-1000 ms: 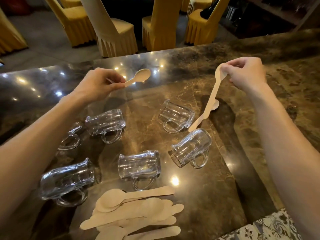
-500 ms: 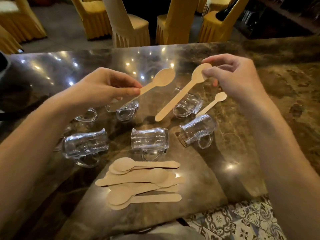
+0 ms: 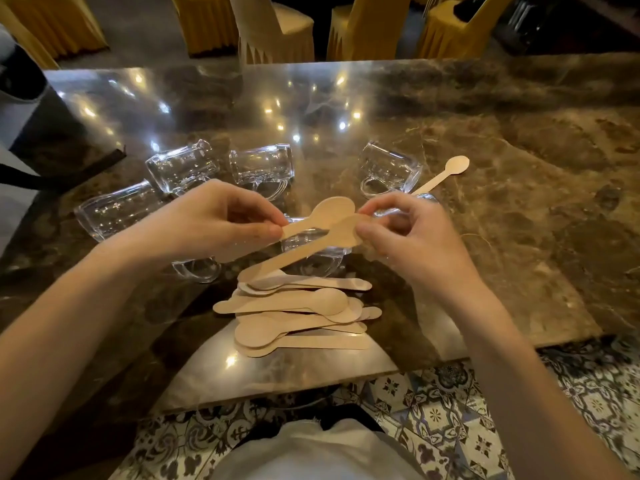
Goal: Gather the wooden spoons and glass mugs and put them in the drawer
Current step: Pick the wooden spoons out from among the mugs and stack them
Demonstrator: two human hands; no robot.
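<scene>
My left hand (image 3: 214, 223) pinches the handle of one wooden spoon (image 3: 332, 211), its bowl pointing right. My right hand (image 3: 412, 237) pinches the bowl end of a second wooden spoon (image 3: 298, 254), whose handle slants down-left over a pile of several wooden spoons (image 3: 298, 313) near the table's front edge. The two held spoons cross above a glass mug (image 3: 311, 258) lying on its side. Several more glass mugs lie on their sides behind my hands, among them the far-right glass mug (image 3: 388, 174). A single wooden spoon (image 3: 446, 174) lies beside that mug. No drawer is in view.
The dark marble table (image 3: 485, 237) stretches far to the right and back. Yellow-covered chairs (image 3: 273, 32) stand beyond its far edge. A dark bag (image 3: 41, 133) sits at the left. Patterned floor tiles (image 3: 450, 410) show below the front edge.
Both hands have come down and toward me, bringing their spoons together over the pile. The camera has tilted down, so the pile now sits mid-frame.
</scene>
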